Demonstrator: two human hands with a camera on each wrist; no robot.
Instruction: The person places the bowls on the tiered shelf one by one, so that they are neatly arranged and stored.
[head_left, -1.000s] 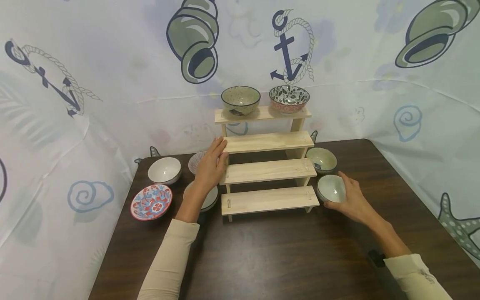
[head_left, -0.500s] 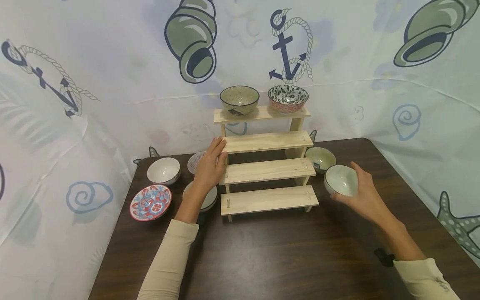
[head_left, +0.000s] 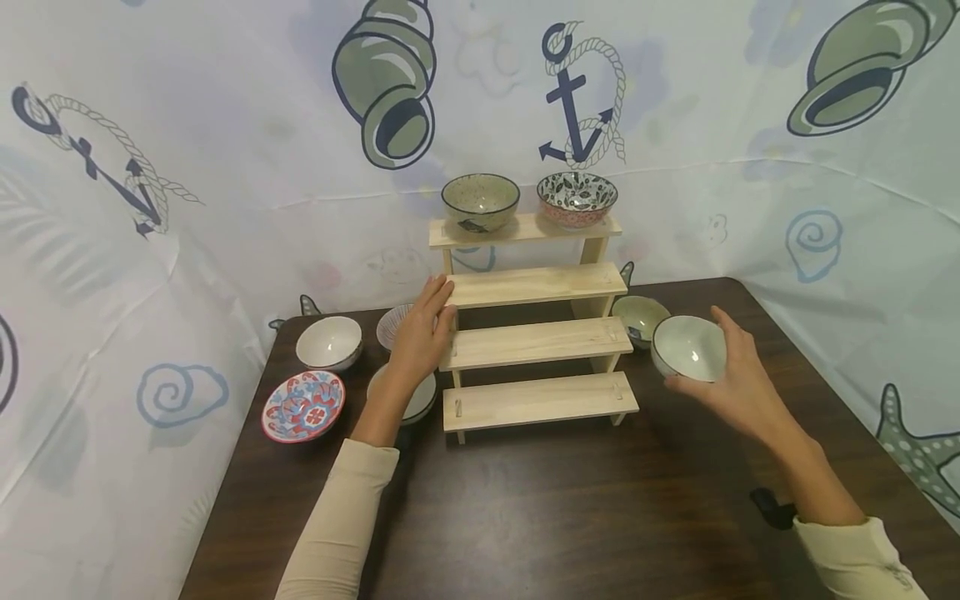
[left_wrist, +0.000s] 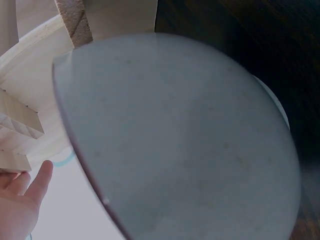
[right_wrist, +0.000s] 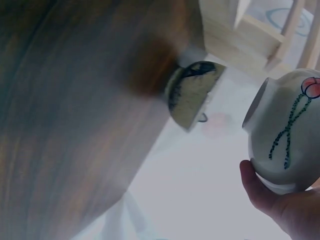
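My right hand point(head_left: 742, 383) grips a small white bowl point(head_left: 682, 354) by its rim, thumb on the near side and fingers on the far side. The bowl is tilted in the air right of a stepped wooden shelf point(head_left: 540, 400). In the right wrist view the same bowl point(right_wrist: 287, 135) shows a green crossed pattern outside, with the thumb point(right_wrist: 260, 195) against it. My left hand point(head_left: 423, 329) rests against the shelf's left side, fingers extended. The left wrist view has that hand point(left_wrist: 20, 205) touching the wood, while a pale bowl point(left_wrist: 175, 135) fills the foreground.
On the top tier stand a speckled green bowl point(head_left: 480, 200) and a floral bowl point(head_left: 577, 198). A green bowl point(head_left: 639, 317) sits behind the held one. Left of the shelf are a white bowl point(head_left: 328, 340), a red-and-blue bowl point(head_left: 303, 406), a striped bowl point(head_left: 390, 325) and a grey-white bowl point(head_left: 422, 400).
My right hand has lifted the small white bowl off the table beside the shelf, moving it up and slightly right. My left hand has stayed at the shelf's side.
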